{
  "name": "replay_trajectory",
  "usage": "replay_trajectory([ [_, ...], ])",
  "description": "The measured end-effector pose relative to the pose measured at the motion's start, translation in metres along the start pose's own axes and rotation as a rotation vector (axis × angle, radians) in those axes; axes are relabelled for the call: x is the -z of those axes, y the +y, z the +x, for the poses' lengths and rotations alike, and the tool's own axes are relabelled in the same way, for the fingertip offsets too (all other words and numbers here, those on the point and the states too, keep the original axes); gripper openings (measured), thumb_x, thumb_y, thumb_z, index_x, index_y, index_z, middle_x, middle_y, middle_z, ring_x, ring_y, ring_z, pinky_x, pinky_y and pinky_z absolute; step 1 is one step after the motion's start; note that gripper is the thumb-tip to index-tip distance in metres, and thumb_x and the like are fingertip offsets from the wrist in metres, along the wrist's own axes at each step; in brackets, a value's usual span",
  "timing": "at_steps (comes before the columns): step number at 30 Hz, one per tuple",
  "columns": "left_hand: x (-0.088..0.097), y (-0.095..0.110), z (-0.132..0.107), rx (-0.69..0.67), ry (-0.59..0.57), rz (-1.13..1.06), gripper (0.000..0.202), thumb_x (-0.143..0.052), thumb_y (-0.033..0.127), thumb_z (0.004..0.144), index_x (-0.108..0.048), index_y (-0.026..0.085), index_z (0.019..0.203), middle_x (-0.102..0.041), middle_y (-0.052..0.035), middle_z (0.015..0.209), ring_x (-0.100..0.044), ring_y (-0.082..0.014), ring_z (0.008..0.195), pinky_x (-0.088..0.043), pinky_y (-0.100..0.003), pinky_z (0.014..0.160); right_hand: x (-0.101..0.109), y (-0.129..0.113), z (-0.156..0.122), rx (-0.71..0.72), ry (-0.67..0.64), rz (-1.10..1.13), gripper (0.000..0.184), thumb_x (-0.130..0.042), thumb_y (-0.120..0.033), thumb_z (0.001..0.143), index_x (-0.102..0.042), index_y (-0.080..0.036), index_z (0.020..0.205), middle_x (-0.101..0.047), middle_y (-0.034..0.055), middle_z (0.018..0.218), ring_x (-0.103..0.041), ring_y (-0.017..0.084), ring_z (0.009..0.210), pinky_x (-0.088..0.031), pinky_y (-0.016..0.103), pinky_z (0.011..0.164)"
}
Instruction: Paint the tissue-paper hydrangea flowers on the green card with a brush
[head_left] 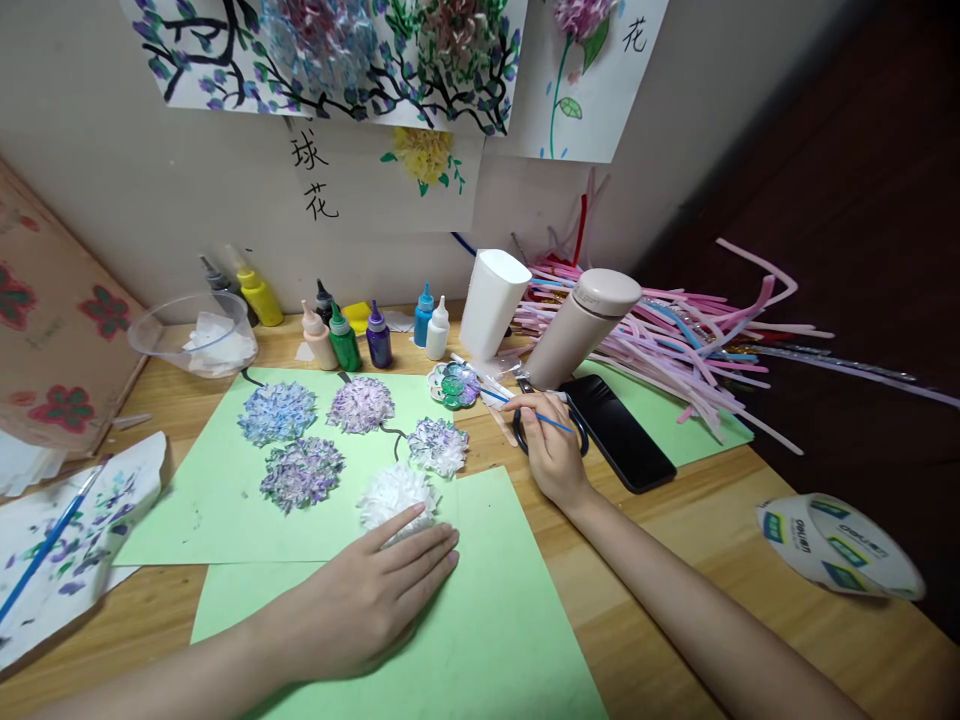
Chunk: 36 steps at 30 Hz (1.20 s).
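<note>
My left hand [367, 600] lies flat with fingers stretched out on a light green paper sheet [495, 620], fingertips touching a white tissue flower [394, 495]. My right hand [551, 450] is closed round a thin blue paintbrush [525, 408], whose tip reaches towards a small flower-shaped paint palette [454, 385]. Several purple and blue painted tissue flowers [300, 470] sit on a second green sheet [202, 500] to the left.
Small paint bottles [379, 335], a white cup [491, 300], a beige flask [577, 325], a clear bowl [191, 330], a black phone [622, 430] over scissors, a pile of pipe cleaners [675, 330], a tape roll [840, 545], and a paint-stained paper with another brush [52, 540].
</note>
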<state>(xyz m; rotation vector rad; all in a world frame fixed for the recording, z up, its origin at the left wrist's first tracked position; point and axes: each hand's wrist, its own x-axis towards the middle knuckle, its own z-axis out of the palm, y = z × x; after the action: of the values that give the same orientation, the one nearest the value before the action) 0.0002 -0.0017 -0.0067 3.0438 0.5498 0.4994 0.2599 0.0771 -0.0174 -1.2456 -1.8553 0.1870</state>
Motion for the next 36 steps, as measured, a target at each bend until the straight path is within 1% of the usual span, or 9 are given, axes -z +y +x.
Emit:
replay_trajectory([
  [6, 0.002, -0.001, 0.001, -0.006, -0.024, -0.013, 0.040, -0.043, 0.018, 0.095, -0.049, 0.008, 0.132, -0.061, -0.0083, 0.129, -0.047, -0.0190, 0.128, -0.006, -0.040, 0.121, 0.000, 0.000, 0.000, -0.004, -0.004, 0.020, 0.026, -0.034, -0.023, 0.097, -0.059, -0.024, 0.092, -0.066, 0.0037, 0.090, -0.055, 0.021, 0.089, -0.039, 0.037, 0.081],
  [10, 0.004, -0.001, 0.001, 0.002, -0.014, -0.020, 0.040, -0.044, 0.018, 0.094, -0.050, 0.008, 0.132, -0.062, -0.0086, 0.128, -0.047, -0.0189, 0.128, -0.008, -0.040, 0.121, 0.000, 0.000, 0.000, -0.010, 0.006, 0.029, 0.027, -0.033, -0.024, 0.097, -0.059, -0.024, 0.093, -0.066, 0.0044, 0.092, -0.055, 0.021, 0.090, -0.040, 0.038, 0.082],
  [17, 0.006, -0.001, 0.003, -0.012, -0.036, 0.002, 0.039, -0.042, 0.017, 0.095, -0.051, 0.007, 0.131, -0.061, -0.0072, 0.129, -0.048, -0.0189, 0.127, 0.001, -0.039, 0.120, 0.000, 0.000, 0.000, -0.013, 0.010, 0.016, 0.026, -0.034, -0.024, 0.097, -0.059, -0.023, 0.093, -0.066, 0.0046, 0.092, -0.055, 0.021, 0.090, -0.040, 0.038, 0.082],
  [21, 0.004, 0.000, 0.002, -0.004, -0.021, -0.008, 0.039, -0.045, 0.019, 0.094, -0.051, 0.007, 0.131, -0.062, -0.0073, 0.128, -0.047, -0.0183, 0.128, -0.001, -0.038, 0.121, 0.001, 0.000, -0.001, -0.001, 0.016, 0.038, 0.025, -0.035, -0.024, 0.096, -0.059, -0.023, 0.093, -0.066, 0.0045, 0.092, -0.055, 0.021, 0.089, -0.041, 0.038, 0.082],
  [24, 0.002, 0.000, 0.001, 0.000, 0.001, -0.018, 0.040, -0.047, 0.022, 0.094, -0.050, 0.008, 0.132, -0.062, -0.0078, 0.127, -0.047, -0.0180, 0.128, -0.005, -0.039, 0.121, 0.001, 0.000, -0.005, -0.027, 0.104, 0.140, 0.024, -0.035, -0.025, 0.096, -0.058, -0.023, 0.097, -0.064, 0.0059, 0.094, -0.056, 0.022, 0.094, -0.042, 0.039, 0.085],
  [27, 0.001, 0.000, 0.000, -0.003, -0.013, -0.022, 0.040, -0.046, 0.021, 0.094, -0.049, 0.008, 0.132, -0.062, -0.0084, 0.128, -0.046, -0.0182, 0.129, -0.007, -0.039, 0.121, 0.000, 0.000, -0.011, -0.135, 0.174, 0.338, 0.022, -0.037, -0.029, 0.095, -0.058, -0.023, 0.096, -0.061, 0.0062, 0.094, -0.058, 0.022, 0.093, -0.044, 0.040, 0.085],
  [31, 0.000, 0.000, -0.001, 0.010, -0.003, -0.031, 0.041, -0.048, 0.021, 0.093, -0.050, 0.008, 0.132, -0.062, -0.0085, 0.128, -0.046, -0.0185, 0.129, -0.008, -0.039, 0.121, -0.001, 0.000, -0.014, -0.276, 0.245, 0.620, 0.018, -0.037, -0.028, 0.091, -0.051, -0.022, 0.082, -0.055, 0.0036, 0.080, -0.057, 0.019, 0.074, -0.046, 0.036, 0.071],
  [33, 0.000, 0.000, -0.001, 0.007, 0.001, -0.031, 0.041, -0.048, 0.021, 0.093, -0.049, 0.007, 0.132, -0.062, -0.0092, 0.128, -0.046, -0.0187, 0.129, -0.009, -0.039, 0.121, -0.001, 0.000, -0.014, -0.301, 0.264, 0.690, 0.017, -0.035, -0.028, 0.088, -0.046, -0.023, 0.076, -0.050, 0.0018, 0.072, -0.054, 0.017, 0.065, -0.045, 0.033, 0.062],
  [36, 0.001, 0.000, 0.000, -0.010, -0.015, -0.023, 0.040, -0.045, 0.019, 0.094, -0.049, 0.006, 0.132, -0.061, -0.0098, 0.128, -0.046, -0.0189, 0.128, -0.008, -0.040, 0.121, 0.000, -0.003, -0.013, -0.302, 0.267, 0.729, 0.017, -0.036, -0.028, 0.086, -0.043, -0.023, 0.071, -0.045, 0.0005, 0.066, -0.050, 0.016, 0.060, -0.041, 0.031, 0.056],
])
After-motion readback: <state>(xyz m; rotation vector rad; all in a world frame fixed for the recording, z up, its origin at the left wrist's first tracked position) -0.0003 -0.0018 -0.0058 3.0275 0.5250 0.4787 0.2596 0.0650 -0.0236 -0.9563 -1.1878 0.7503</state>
